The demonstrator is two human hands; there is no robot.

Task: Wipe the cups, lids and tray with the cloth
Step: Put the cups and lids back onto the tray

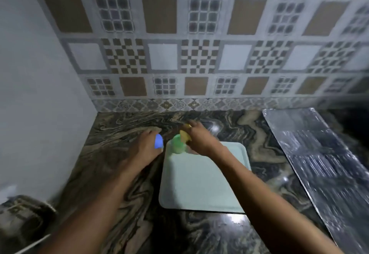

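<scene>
A pale green tray lies flat on the marble counter. A green cup stands on its far left corner. My left hand is just left of the tray, closed around a blue cup. My right hand reaches over the tray's far edge and grips a yellow cup right beside the green cup. The picture is blurred, so lids and a cloth cannot be made out.
The dark swirled marble counter ends at a tiled wall behind and a plain wall on the left. A foil-covered sheet lies on the counter to the right. A patterned object sits at the lower left.
</scene>
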